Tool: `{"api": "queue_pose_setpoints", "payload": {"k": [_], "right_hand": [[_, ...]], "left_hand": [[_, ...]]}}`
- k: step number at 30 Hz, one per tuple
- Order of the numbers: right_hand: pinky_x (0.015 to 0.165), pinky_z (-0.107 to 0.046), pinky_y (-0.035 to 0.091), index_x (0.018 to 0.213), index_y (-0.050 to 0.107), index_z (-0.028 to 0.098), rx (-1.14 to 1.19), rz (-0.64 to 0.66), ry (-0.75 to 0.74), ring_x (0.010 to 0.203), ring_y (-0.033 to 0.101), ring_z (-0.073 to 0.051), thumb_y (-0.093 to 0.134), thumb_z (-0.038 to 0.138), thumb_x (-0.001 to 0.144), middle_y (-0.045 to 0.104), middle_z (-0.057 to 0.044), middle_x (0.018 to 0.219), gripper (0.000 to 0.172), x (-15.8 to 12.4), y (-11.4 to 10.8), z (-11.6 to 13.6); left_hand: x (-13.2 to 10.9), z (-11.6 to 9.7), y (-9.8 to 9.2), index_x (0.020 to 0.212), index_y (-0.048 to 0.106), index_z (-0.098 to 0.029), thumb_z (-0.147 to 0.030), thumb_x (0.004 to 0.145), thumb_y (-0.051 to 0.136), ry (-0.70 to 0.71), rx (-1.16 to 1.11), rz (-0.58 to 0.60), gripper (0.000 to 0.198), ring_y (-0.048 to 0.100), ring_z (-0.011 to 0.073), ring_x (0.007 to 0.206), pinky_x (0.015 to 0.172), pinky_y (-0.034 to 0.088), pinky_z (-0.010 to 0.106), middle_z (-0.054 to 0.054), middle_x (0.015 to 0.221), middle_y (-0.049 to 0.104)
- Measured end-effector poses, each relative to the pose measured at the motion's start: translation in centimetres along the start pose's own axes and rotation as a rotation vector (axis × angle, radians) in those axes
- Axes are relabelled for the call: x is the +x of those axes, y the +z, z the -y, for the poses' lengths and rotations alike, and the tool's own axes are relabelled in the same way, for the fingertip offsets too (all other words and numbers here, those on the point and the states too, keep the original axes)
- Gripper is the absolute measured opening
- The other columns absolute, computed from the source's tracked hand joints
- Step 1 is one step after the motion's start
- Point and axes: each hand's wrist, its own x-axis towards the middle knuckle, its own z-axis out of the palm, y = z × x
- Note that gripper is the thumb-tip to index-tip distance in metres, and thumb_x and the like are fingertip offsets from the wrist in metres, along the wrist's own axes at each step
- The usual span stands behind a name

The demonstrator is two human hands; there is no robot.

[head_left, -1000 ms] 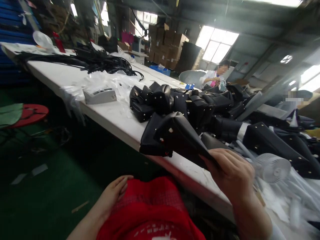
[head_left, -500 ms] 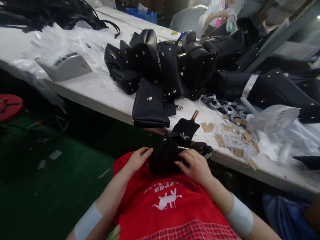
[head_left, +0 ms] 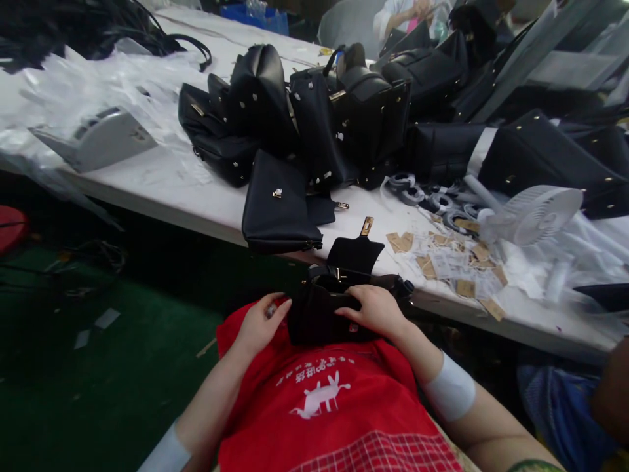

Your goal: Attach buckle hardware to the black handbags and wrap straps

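A black handbag rests against my red apron at the table's edge, its flap thrown back on the tabletop with a gold clasp strip. My right hand grips the bag's front rim, fingers over the opening and thumb on the outer front. Beside the bag's left side is my left hand, fingers curled and thumb close to the bag. A small shiny thing shows between those fingers, too small to name. Another black handbag lies just beyond, at the table edge.
Several black bags are heaped across the white table. To the right are a white fan, tape rolls and brown tags. Clear plastic bags lie left. A person's hand shows at the far side.
My right hand has shifted left along the bag's rim, and its fingers now reach over the opening. The bag's mouth shows more widely. The whole view has swung slightly to the right.
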Motion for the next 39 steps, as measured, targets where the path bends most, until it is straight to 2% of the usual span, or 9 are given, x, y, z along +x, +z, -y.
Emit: {"api": "queue_pose_setpoints", "payload": {"k": [4,10,16,20,24,27,32,35,39], "right_hand": [[0.074,-0.033,0.048,0.095,0.068,0.022,0.004,-0.037,-0.001,0.090,0.066,-0.026,0.054,0.065,0.085,0.072,-0.009,0.096,0.046,0.0,0.3,0.1],[0.072,-0.033,0.047,0.094,0.068,0.023,0.006,-0.037,-0.034,0.086,0.067,-0.025,0.054,0.064,0.085,0.072,-0.008,0.090,0.045,-0.5,0.5,0.8],[0.069,-0.033,0.047,0.088,0.067,0.021,0.016,-0.056,-0.050,0.081,0.066,-0.025,0.055,0.064,0.084,0.071,-0.008,0.086,0.045,-1.3,0.6,1.5],[0.072,-0.033,0.050,0.088,0.066,0.022,0.206,-0.180,-0.043,0.081,0.065,-0.022,0.057,0.052,0.087,0.069,-0.006,0.085,0.032,-1.5,-0.1,0.9],[0.080,-0.033,0.051,0.095,0.062,0.022,0.436,-0.614,0.045,0.090,0.063,-0.020,0.051,0.034,0.093,0.067,-0.007,0.096,0.016,0.0,-2.4,-0.6],[0.098,-0.043,0.046,0.116,0.058,0.019,0.361,-0.810,0.088,0.114,0.056,-0.027,0.055,0.033,0.090,0.061,-0.014,0.121,0.030,2.6,-3.9,-1.7],[0.103,-0.048,0.042,0.133,0.050,0.014,0.304,-0.584,0.053,0.119,0.054,-0.031,0.061,0.043,0.086,0.059,-0.018,0.128,0.056,7.8,-4.8,-2.2],[0.089,-0.035,0.049,0.116,0.064,0.020,0.383,-0.449,-0.022,0.098,0.063,-0.022,0.064,0.040,0.086,0.068,-0.008,0.105,0.037,8.7,-4.9,-1.4],[0.072,-0.027,0.046,0.096,0.073,0.026,0.324,-0.514,-0.252,0.077,0.058,-0.016,0.061,0.028,0.089,0.062,-0.002,0.079,0.014,5.9,-4.1,0.0]], "left_hand": [[-0.4,-3.7,-0.9,0.113,0.063,-0.015,-0.050,0.088,0.054,0.195,0.107,-0.250,0.044,0.053,0.0141,0.055,0.059,0.044,0.025,-0.003,0.063,0.054],[0.5,-10.1,-0.5,0.101,0.069,-0.018,-0.040,0.093,0.050,0.539,0.382,-0.139,0.031,0.060,0.0162,0.068,0.067,0.045,0.026,0.003,0.075,0.064],[3.3,-14.1,3.0,0.089,0.072,-0.017,-0.044,0.090,0.054,0.571,0.772,-0.001,0.032,0.063,0.0245,0.083,0.068,0.043,0.032,0.010,0.089,0.066],[4.7,-14.1,3.9,0.063,0.066,-0.018,-0.041,0.082,0.064,0.438,0.786,0.176,0.030,0.060,0.0216,0.066,0.058,0.037,0.031,0.007,0.068,0.063],[4.9,-12.6,3.8,0.058,0.061,-0.020,-0.044,0.083,0.062,0.409,0.655,0.194,0.034,0.056,0.0179,0.060,0.056,0.031,0.030,0.003,0.067,0.062],[4.2,-11.5,4.3,0.059,0.059,-0.020,-0.042,0.084,0.060,0.422,0.609,0.191,0.034,0.054,0.0175,0.063,0.058,0.030,0.030,0.002,0.069,0.061],[3.1,-10.8,5.0,0.059,0.056,-0.018,-0.042,0.082,0.064,0.465,0.485,0.242,0.034,0.051,0.0152,0.063,0.058,0.030,0.028,0.001,0.066,0.056],[2.7,-10.6,4.5,0.057,0.055,-0.018,-0.041,0.083,0.065,0.487,0.331,0.228,0.036,0.047,0.0126,0.057,0.054,0.030,0.027,-0.001,0.061,0.051],[1.3,-10.2,2.4,0.057,0.055,-0.018,-0.035,0.089,0.057,0.495,0.087,-0.032,0.037,0.047,0.0117,0.056,0.054,0.034,0.025,-0.001,0.059,0.047]]}}
